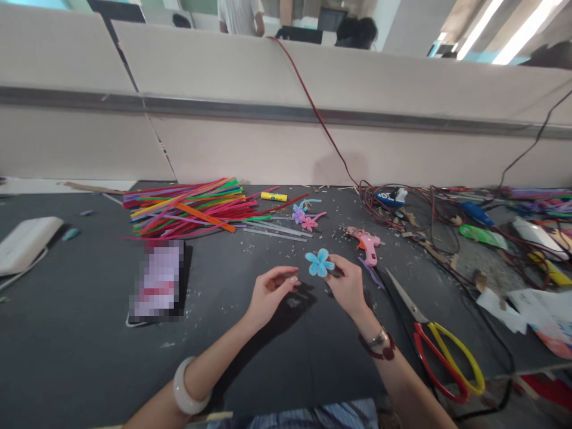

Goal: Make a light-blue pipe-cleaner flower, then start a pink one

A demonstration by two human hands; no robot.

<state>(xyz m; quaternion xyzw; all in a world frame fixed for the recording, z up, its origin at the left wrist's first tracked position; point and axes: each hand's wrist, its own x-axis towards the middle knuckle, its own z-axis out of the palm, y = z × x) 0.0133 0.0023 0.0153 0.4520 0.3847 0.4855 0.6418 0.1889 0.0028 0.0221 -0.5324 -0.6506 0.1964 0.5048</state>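
Note:
A light-blue pipe-cleaner flower (319, 263) with rounded petals faces up in front of me. My right hand (347, 283) pinches it from the right side between thumb and fingers. Just left of the flower, my left hand (273, 291) is held in the air with fingers loosely curled and a gap between thumb and forefinger. It does not touch the flower. A shiny spot shows at its thumb tip. Beyond the hands lie small finished flowers, a purple one (298, 215) and a pink one (309, 224), with stems.
A pile of colourful pipe cleaners (192, 208) lies back left, near a yellow glue stick (274, 196). Right of my hands are a pink glue gun (366, 244) and large scissors (422, 322). Tangled cables (433, 220) fill the right side. A blurred phone-like object (158, 280) lies left.

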